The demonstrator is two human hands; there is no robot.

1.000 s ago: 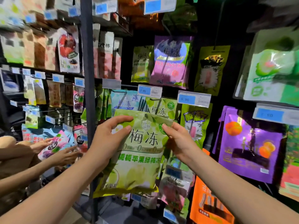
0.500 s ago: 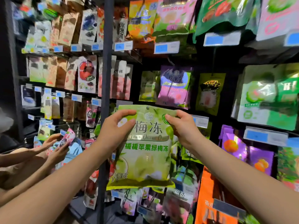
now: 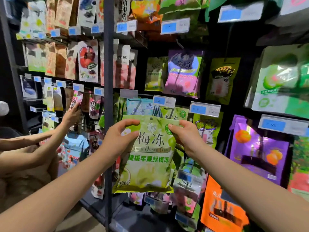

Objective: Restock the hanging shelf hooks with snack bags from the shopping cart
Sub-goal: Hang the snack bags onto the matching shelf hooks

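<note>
Snack bag [image 3: 148,156] is held in front of the middle row's hanging bags [image 3: 142,108]! Left hand [image 3: 117,138] has fingers clamped on its top-left corner, right hand [image 3: 185,136] on the top-right. Keep it level, steer the hole [image 3: 151,118] onto the hook below that price tag [image 3: 164,101].

place: shop | evidence: hanging snack bags [image 3: 184,72] on hooks; blue price tags [image 3: 204,109]
</note>
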